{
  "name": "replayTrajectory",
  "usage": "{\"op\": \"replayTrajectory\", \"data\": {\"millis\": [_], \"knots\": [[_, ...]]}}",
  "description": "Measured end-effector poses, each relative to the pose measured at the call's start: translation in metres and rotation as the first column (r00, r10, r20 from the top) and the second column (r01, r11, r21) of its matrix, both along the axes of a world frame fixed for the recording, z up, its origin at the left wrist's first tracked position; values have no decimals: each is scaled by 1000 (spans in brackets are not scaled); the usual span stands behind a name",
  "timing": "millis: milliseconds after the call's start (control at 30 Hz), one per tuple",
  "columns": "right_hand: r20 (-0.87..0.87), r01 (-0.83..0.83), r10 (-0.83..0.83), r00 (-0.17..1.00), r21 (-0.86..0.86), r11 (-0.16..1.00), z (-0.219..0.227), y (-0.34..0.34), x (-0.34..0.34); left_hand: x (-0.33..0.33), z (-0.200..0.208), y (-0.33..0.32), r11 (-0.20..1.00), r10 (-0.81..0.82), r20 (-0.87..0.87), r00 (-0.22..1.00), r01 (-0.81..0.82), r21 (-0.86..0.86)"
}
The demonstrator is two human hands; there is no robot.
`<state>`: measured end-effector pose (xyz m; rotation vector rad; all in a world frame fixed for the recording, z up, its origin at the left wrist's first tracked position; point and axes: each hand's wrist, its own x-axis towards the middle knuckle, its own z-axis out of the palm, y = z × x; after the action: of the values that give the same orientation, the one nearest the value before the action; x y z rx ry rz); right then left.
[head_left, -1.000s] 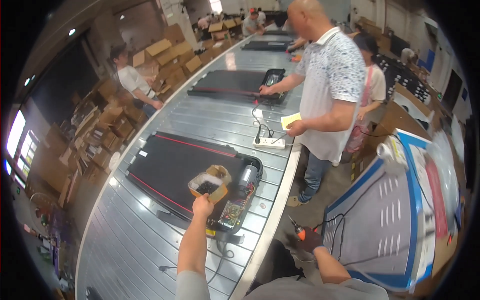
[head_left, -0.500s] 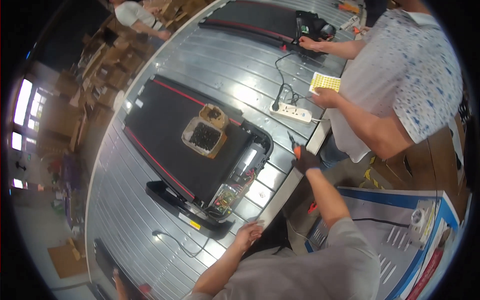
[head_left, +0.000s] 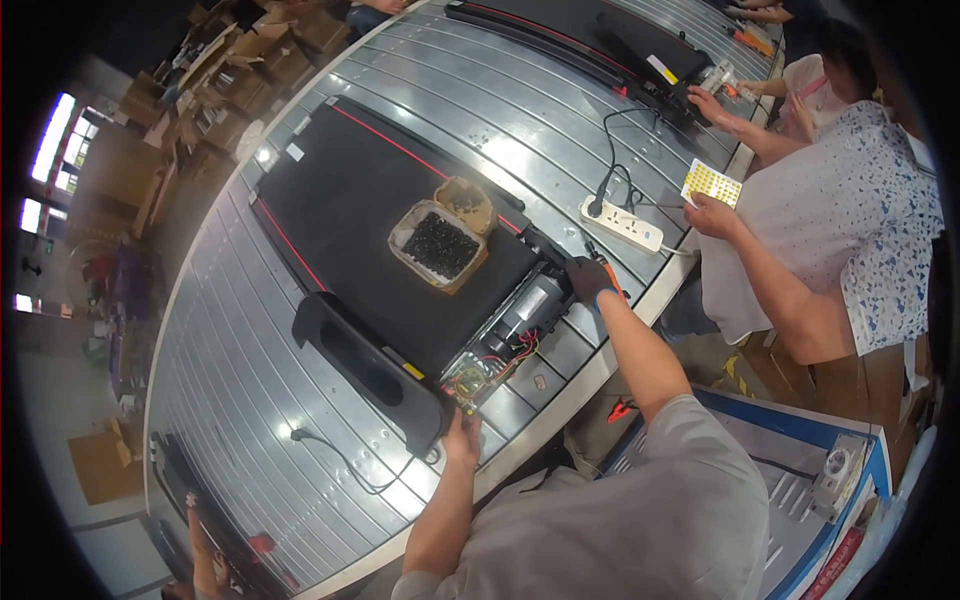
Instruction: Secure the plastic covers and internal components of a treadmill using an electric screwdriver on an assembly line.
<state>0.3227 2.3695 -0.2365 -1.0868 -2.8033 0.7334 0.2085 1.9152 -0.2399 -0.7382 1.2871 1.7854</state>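
A flat black treadmill (head_left: 350,200) with red side stripes lies on the metal-topped table, its motor (head_left: 530,308) and wired circuit board (head_left: 468,380) exposed at the near end. My bare left hand (head_left: 461,440) is closed at the near end of a long black plastic cover (head_left: 370,370), which slants along the treadmill's left side. My right hand (head_left: 588,280), in a dark glove, rests at the far corner of the motor bay. Its fingers blend into the black parts. Right beside that hand is an orange-handled tool (head_left: 613,280). A box of small black parts (head_left: 438,246) sits on the belt.
A white power strip (head_left: 625,225) with a black plug stands right of the treadmill. A co-worker (head_left: 780,210) at the right holds a sheet of yellow stickers (head_left: 712,184) near another treadmill (head_left: 560,35). A black cable (head_left: 345,460) lies at left. Cardboard boxes (head_left: 210,110) fill the background.
My left hand has moved from the table edge to the cover, which now sits higher and turned. My right hand has moved from above the table edge to the motor bay's corner.
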Motion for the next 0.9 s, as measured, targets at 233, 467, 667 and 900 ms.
{"op": "replayTrajectory", "data": {"millis": [233, 467, 667, 900], "knots": [[84, 125, -122, 989, -26, 992, -12, -17, 17, 4, -11, -5, 998, 0, -9, 1000, 1, 55], [-48, 130, -129, 991, 22, 991, 4, -183, 4, -30, -45, -142, 995, 95, -38, 995, -96, -23], [-157, 152, -176, 972, -153, 976, 23, -247, 33, -16, -54, -209, 996, 83, -36, 996, -85, -39], [47, 96, -103, 994, 140, 985, 20, -209, 77, -9, -18, -193, 855, -518, 44, 855, 515, 59]]}}
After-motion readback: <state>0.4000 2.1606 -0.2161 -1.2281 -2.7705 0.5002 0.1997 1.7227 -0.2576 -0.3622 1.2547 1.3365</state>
